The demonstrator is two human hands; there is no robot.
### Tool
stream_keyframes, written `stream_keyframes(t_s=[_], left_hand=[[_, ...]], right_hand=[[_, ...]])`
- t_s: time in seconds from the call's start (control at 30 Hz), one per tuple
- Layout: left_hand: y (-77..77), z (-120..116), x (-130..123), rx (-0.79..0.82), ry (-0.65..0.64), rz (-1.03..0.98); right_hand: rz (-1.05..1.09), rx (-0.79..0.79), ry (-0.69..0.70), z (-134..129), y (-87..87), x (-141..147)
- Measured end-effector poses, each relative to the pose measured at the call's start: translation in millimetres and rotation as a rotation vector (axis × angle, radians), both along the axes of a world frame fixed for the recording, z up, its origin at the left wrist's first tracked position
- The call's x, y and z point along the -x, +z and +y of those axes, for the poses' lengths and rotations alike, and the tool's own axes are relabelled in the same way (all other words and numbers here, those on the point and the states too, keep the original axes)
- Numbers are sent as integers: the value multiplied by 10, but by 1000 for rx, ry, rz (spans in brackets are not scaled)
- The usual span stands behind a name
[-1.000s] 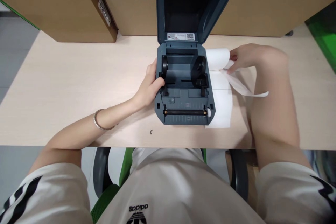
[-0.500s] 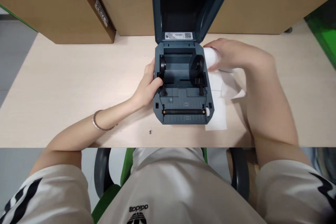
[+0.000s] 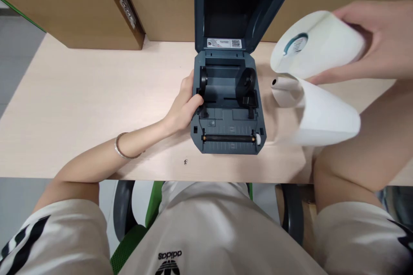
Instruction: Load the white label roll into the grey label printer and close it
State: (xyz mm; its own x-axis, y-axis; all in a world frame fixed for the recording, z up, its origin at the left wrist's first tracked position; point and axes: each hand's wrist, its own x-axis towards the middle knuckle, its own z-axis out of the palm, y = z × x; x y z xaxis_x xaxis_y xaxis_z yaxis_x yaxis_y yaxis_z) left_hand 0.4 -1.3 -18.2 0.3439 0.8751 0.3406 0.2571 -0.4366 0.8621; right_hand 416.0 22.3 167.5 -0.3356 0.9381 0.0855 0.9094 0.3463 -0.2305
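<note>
A dark blue-grey label printer (image 3: 229, 120) stands on the table with its lid raised. Its roll bay, with a black holder at either side, has no roll in it. My left hand (image 3: 182, 105) grips the printer's left edge, thumb over the rim. To the right, my right hand (image 3: 371, 47) is closed around a roll of white label paper (image 3: 322, 47), raised above the table with its round end and core showing. A loose paper strip (image 3: 329, 116) curls down from this roll. Below it is a small white roll (image 3: 287, 90) with a dark hole in its end.
Behind the printer stands a large cardboard box (image 3: 164, 4). Another cardboard box (image 3: 64, 13) sits at the back left. The table's (image 3: 97, 90) front edge runs just before my body, and a small dark mark (image 3: 186, 162) lies near it.
My right hand has lifted the label roll from beside the printer, up and to the right, and the paper strip has come up with it. My left hand still holds the printer.
</note>
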Motion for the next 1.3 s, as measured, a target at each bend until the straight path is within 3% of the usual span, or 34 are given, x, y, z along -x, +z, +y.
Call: stream_keyframes(t_s=[0.07,0.17,0.27,0.4,0.63,0.9,1.0,1.13,1.3], left_hand=[[-15,10,9,-17,-15,4],[-37,28,14,-33,-20,-2],[-41,40,13,-37,-18,-12],[-5,27,8,-5,-27,-7],[32,8,0,9,-42,-23],[-72,19,12,6,14,-17],[-83,34,29,2,4,-18],[-88,43,62,13,-15,-25],[-46,36,90,21,-35,-12]], right_hand=[[72,20,32,-110,38,177],[92,51,90,-241,39,660],[107,-19,149,-329,-38,1102],[92,-46,242,-397,-180,1377],[46,2,260,-362,-316,1423],[12,37,221,-339,-281,1406],[5,24,221,-251,-390,1409],[46,-14,329,-144,-540,1428],[15,-4,343,-411,-387,1373]])
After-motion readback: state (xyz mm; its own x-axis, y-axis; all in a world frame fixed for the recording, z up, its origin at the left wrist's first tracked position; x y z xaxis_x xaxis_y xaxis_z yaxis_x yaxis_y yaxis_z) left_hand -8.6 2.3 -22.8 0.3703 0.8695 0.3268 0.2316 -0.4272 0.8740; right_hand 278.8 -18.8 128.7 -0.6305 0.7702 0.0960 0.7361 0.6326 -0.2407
